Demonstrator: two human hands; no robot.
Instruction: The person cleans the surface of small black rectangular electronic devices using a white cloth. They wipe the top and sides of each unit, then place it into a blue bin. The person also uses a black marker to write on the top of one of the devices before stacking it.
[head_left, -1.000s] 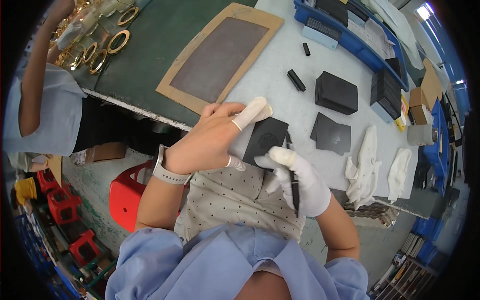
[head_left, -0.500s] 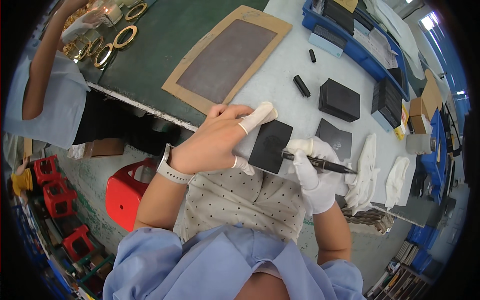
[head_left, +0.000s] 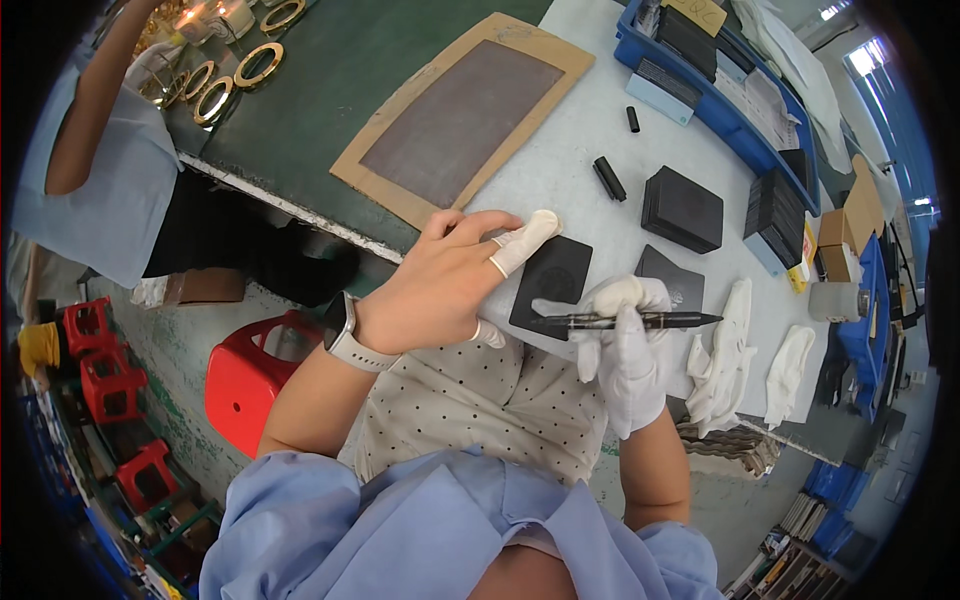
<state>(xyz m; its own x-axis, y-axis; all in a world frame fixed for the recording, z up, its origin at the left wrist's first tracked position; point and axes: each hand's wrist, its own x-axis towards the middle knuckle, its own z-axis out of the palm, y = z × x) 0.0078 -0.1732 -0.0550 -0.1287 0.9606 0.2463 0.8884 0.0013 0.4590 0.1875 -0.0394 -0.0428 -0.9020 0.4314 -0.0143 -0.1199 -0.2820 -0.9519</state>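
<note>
A flat black rectangular card (head_left: 553,272) with a faint round mark lies on the white-covered table right before me. My left hand (head_left: 440,275), wearing pale finger cots on forefinger and thumb, has its fingers spread at the card's left side. Its forefinger reaches the far left corner, and the thumb is near the close edge. In a white glove, my right hand (head_left: 630,345) grips a slim black marker pen (head_left: 680,320), held almost level. A gloved finger stretches over the card's lower right part. Just beyond that hand lies a second dark card (head_left: 672,278) with a pale mark.
Black pieces form a stack (head_left: 682,208) beside a pen cap (head_left: 609,179) and a smaller black cap (head_left: 633,119). White gloves (head_left: 722,360) lie at right. A blue tray (head_left: 735,110) stands behind; a framed brown board (head_left: 400,205) lies left. A co-worker's arm (head_left: 85,110) handles gold rings.
The marker has swung to nearly level, and a finger of my right hand has stretched out over the card. My left hand stays by the card with little movement.
</note>
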